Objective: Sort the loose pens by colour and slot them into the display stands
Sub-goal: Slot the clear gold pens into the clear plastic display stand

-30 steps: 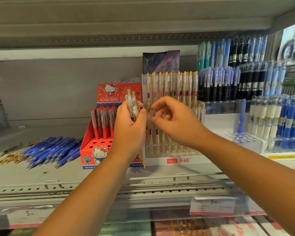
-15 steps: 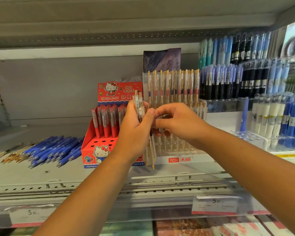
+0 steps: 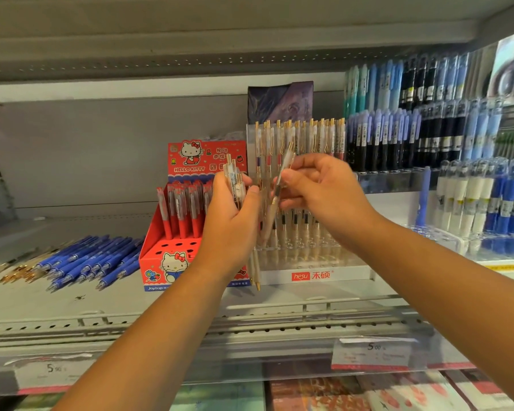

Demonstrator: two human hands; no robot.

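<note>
1. The left hand (image 3: 232,223) is closed round a small bundle of clear gold-clip pens (image 3: 235,185). The fingers are wrapped behind the barrels and the thumb is pressed across the front. Clip ends poke out above the fist, and the tips hang out below it, in front of the near left corner of the clear stand.
2. The right hand (image 3: 324,197) is only partly closed. A single clear pen (image 3: 286,167) is pinched between its thumb and fingertips, with the other fingers loosely curled underneath.
3. That single pen is held tilted, clip end up and to the right, lower end angled down toward the left hand. It's pretty blurred, so the ink colour can't be made out.
4. The two hands are held right next to each other in front of the stands. Whether they actually touch can't be told.
5. The hesu display stand (image 3: 315,275) (clear, white base) sits directly behind the hands. Its back row is packed with the same kind of gold-clip pens, standing upright.
6. The red Hello Kitty stand (image 3: 172,256) is parked just left of it, touching or nearly so. Red pens are slotted in its back rows, and open holes can be seen in front.
7. Loose blue pens (image 3: 92,259) are heaped flat on the shelf (image 3: 190,304) left of the red stand, with a few loose gold-clip pens (image 3: 15,272) further left.
8. Tiered racks of dark and blue pens (image 3: 398,137) are lined up to the right.
</note>
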